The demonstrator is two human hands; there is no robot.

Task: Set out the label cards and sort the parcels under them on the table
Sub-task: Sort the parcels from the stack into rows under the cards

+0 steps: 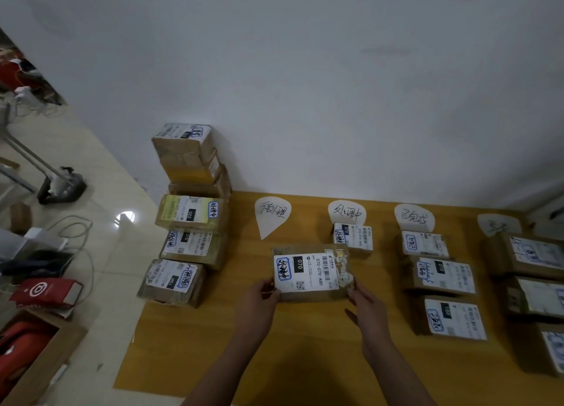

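A flat brown cardboard parcel [311,273] with a white printed label and a hand-marked blue-bordered sticker sits at the middle of the table, held at its near corners by both hands. The left hand [265,294] pinches the near left corner with its thumb on top, and the right hand [366,303] curls its fingers round the near right corner. Whether the parcel rests on the table [213,344] or is raised cannot be told. It lies just near of the gap between the first label card [272,216] and the second label card [347,212], both rounded white paper tapering to a point. One small box [354,239] touches the second card. Right of it, a third card [414,218] heads a row of three boxes [445,276], and a fourth card [497,224] heads more boxes [531,253]. At the left edge of the smooth yellow wood stands a pile of unsorted cartons [189,216].
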